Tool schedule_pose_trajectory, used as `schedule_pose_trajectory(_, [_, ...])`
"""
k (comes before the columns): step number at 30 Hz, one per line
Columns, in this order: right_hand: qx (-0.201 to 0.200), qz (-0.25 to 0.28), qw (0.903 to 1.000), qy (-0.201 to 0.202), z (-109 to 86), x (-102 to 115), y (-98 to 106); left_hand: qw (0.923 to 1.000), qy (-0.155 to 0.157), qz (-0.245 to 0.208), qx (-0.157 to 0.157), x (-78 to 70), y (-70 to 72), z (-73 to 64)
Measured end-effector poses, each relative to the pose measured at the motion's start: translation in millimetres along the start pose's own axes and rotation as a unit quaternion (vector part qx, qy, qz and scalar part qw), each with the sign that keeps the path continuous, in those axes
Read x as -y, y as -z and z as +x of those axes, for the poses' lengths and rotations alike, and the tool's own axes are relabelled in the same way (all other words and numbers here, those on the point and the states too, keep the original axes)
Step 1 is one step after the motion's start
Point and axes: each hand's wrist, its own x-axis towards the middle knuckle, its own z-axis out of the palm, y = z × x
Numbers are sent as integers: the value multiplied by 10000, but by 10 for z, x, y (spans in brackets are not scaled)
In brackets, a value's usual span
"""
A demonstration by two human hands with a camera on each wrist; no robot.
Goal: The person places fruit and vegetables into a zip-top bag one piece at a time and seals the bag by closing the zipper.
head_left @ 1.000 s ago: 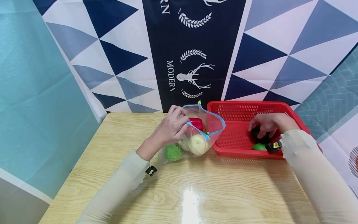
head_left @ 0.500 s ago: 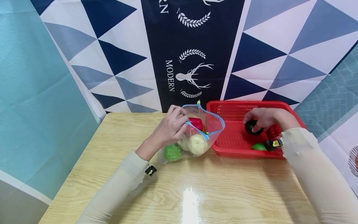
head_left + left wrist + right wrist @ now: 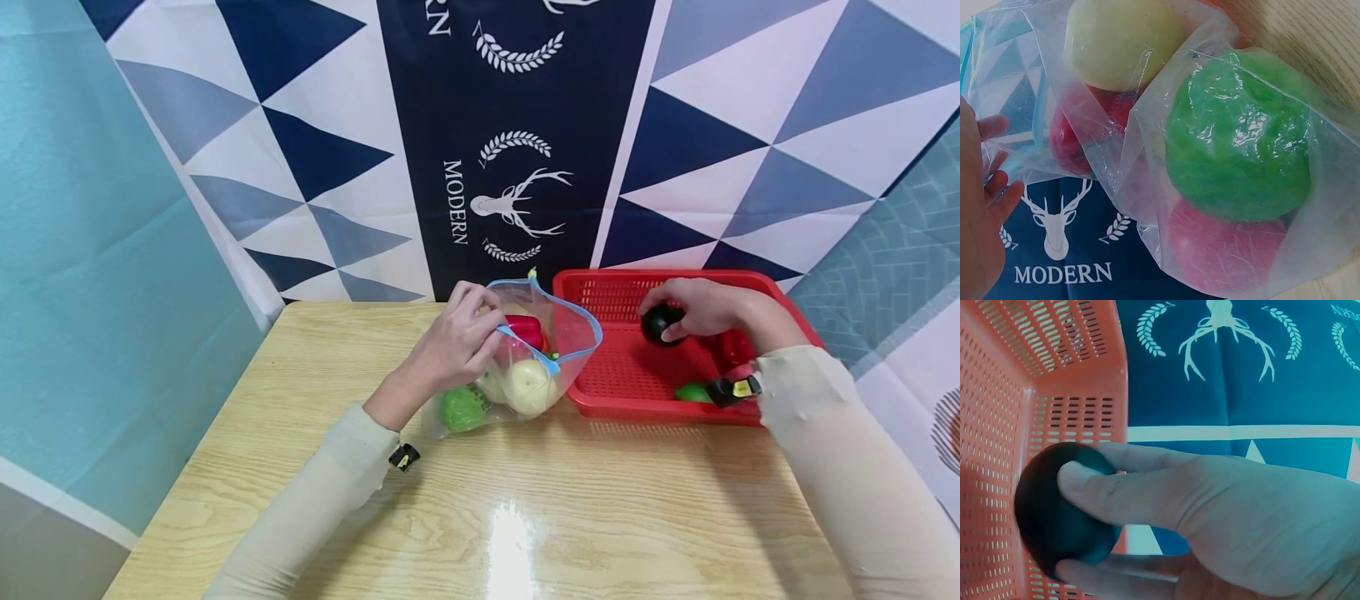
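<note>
Dark round item in the right hand, soft bag in the left: risks of slip and slump

Right hand (image 3: 701, 304): grips a dark round item (image 3: 658, 323) between thumb and fingers, over the red basket (image 3: 622, 383). The smooth-looking surface could roll free if the fingertip hold loosens. Left hand (image 3: 465, 333): pinches the rim of a clear bag (image 3: 598, 332), mouth gaping toward the right hand. Should that pinch slacken, the limp film could fold in, or the pale round fruit (image 3: 529, 387) near the mouth could tumble out. By the right wrist: a green piece (image 3: 692, 392) and a red piece (image 3: 733, 346), too hidden to identify; a low sleeve (image 3: 795, 375) might snag either.
</note>
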Motion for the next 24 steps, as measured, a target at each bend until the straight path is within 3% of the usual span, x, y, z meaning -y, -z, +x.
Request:
schedule_pose_trajectory(6, [-737,206,9965,324,-7,94,-34,10000,-49,-2,-65,3,-6,-4])
schedule_pose_trajectory(20, [-1648,697,9816,662,-23,241,-127,10000,-29,-22,-7,14,-16,-4])
schedule_pose_trajectory(24, [-1995,981,9725,701,-21,290,-149,10000,1,-40,13,12,-18,-8])
